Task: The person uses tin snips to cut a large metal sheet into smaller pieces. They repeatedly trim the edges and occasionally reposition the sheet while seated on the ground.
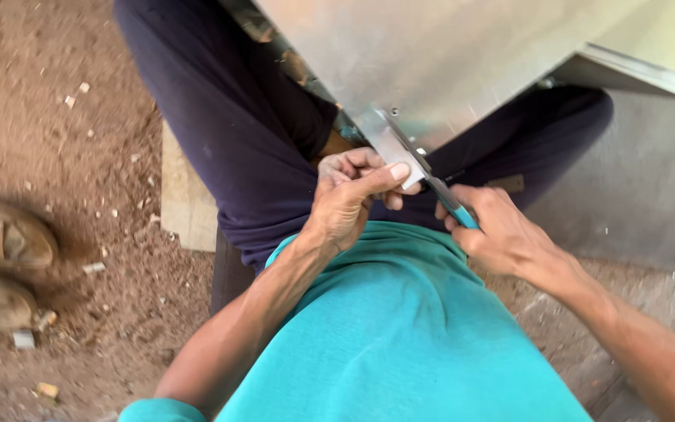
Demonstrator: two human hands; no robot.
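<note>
Galvanised grey sheet metal forms a large folded panel [431,55] that is propped across the lap and fills the view from twelve to two o'clock. A narrow flat metal bracket strip [391,144], fixed near the panel's lower corner by small rivets, is pinched at its free end by the left hand [349,195], thumb laid along it and fingers curled beneath. A slim tool with a turquoise handle [455,207] is gripped in the clenched right hand [501,234], just toward four o'clock of the strip; its dark tip is brought against the strip's end, though what kind of tool it is cannot be made out. Dark navy trousers [228,117] are seen beneath the panel and a teal shirt [400,336] at six o'clock. Two worn brown sandals [1,258] are set on the brown dirt ground [56,156] at nine o'clock.
</note>
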